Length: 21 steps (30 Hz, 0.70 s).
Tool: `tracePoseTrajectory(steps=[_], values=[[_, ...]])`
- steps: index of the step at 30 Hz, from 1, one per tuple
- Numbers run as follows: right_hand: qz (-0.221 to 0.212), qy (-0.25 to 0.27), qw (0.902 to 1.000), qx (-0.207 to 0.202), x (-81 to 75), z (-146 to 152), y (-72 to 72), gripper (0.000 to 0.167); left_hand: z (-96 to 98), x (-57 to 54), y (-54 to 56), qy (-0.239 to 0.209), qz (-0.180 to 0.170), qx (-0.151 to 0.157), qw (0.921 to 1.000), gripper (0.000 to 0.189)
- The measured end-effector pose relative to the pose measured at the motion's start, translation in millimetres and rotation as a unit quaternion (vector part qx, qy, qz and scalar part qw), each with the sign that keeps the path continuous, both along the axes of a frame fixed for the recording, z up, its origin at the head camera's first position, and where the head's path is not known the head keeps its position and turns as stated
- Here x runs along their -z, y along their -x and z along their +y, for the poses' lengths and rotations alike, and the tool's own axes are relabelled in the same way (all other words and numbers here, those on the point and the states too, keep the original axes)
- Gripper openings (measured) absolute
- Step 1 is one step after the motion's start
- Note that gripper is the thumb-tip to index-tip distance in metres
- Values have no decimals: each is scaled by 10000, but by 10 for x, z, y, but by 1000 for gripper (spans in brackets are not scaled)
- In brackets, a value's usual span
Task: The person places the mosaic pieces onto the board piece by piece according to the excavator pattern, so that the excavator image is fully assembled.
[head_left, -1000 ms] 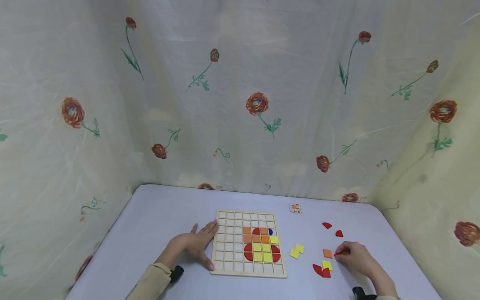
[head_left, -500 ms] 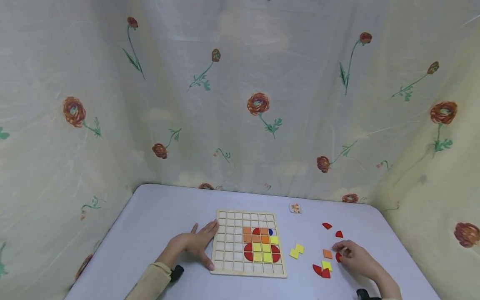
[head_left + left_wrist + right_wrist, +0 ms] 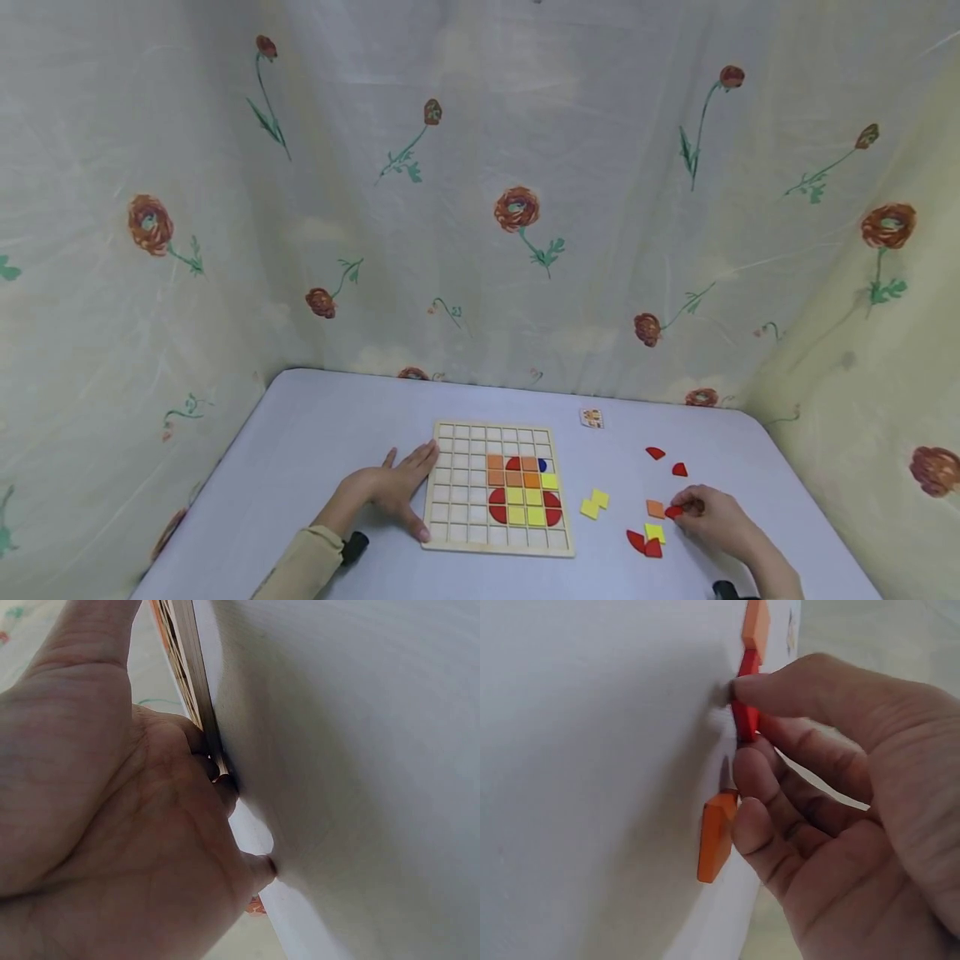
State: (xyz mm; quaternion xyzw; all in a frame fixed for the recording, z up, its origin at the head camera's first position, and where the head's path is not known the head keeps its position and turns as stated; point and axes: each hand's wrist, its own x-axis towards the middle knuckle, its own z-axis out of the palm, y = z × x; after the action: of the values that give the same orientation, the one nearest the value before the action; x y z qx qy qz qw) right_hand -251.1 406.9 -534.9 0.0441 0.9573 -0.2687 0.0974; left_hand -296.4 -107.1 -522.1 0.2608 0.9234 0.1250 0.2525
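My left hand (image 3: 397,492) lies with spread, straight fingers against the left edge of a wooden grid board (image 3: 457,547). In the left wrist view, the fingertips of this left hand (image 3: 142,817) meet the board's side edge (image 3: 196,682). Several orange, red, yellow and blue tiles fill cells on the board's right half. To the right, my right hand (image 3: 708,517) pinches a red quarter-circle tile (image 3: 673,512) between thumb and index finger, just beside an orange square tile (image 3: 655,508). The right wrist view shows the red tile (image 3: 745,705) at the fingertips, close to the tabletop.
Two red quarter-circle tiles (image 3: 656,453) lie beyond my right hand. Nearer me, more red tiles (image 3: 635,541) touch or overlap a yellow square (image 3: 654,532). Two yellow squares (image 3: 590,508) lie right of the board, and a small printed card (image 3: 592,418) lies toward the back.
My right fingers parted around the red tile half a second ago and now pinch it again, with the tile turned and slightly further left. The left hand and board stay put.
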Motion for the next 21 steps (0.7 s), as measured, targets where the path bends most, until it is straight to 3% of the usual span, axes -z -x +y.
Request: tracePoseTrajectory(steps=[6, 11, 15, 21], values=[[461, 24, 9989, 55, -53, -101, 15, 29, -10, -12, -7, -68, -10, -2, 10000, 130], [642, 291, 9975, -88, -158, -449, 63, 29, -12, -10, -19, -88, -45, -6, 10000, 130], [759, 442, 9959, -229, -191, -831, 188, 24, -7, -27, -17, -70, -21, -3, 10000, 130], [908, 609, 9905, -840, -166, -1422, 435, 19, -4, -30, -10, -28, -56, 4, 10000, 130]])
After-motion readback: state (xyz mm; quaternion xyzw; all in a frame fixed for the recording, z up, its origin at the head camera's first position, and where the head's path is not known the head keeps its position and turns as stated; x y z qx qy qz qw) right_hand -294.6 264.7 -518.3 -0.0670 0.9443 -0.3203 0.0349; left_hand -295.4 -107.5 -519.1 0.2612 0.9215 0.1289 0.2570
